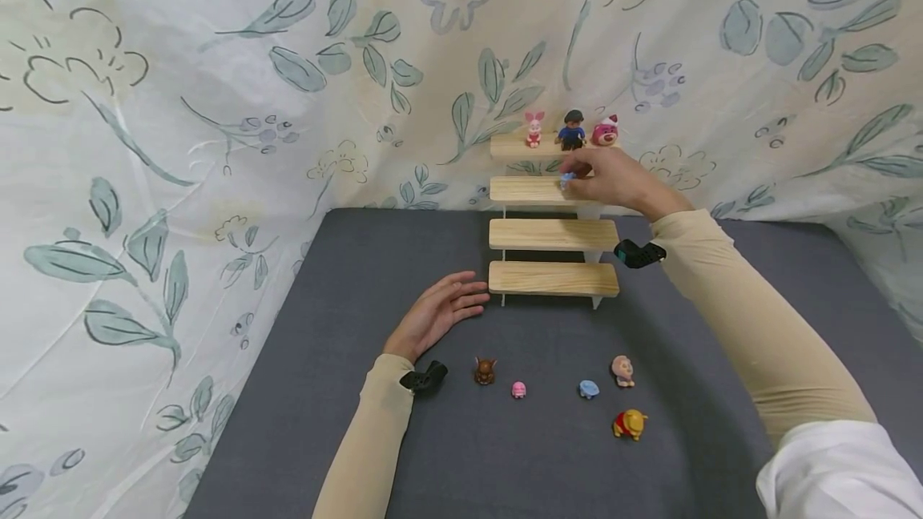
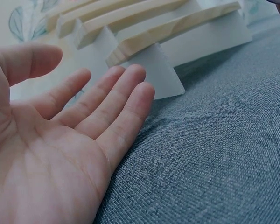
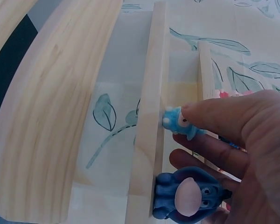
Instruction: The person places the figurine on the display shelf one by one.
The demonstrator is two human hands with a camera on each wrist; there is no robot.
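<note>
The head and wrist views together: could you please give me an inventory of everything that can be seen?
Table: one, dark grey, foreground
Backdrop: one, whitish floral, behind
Shelf stand: one, pale wood, on table
Piglet figure: one, pink, top tier, left
Dark-haired figure: one, blue and black, top tier, middle
Bear figure: one, magenta, top tier, right
Donkey figure: one, dark blue, second tier down
Pinched figure: one, light blue, second tier
Table figures: five, brown, pink, light blue, beige-pink, yellow-red, before stand
Wrist devices: two, black, one per wrist
Sleeves: beige on both arms, white on right upper arm
Left hand: one, bare, beside bottom tier
Right hand: one, bare, at second tier
</note>
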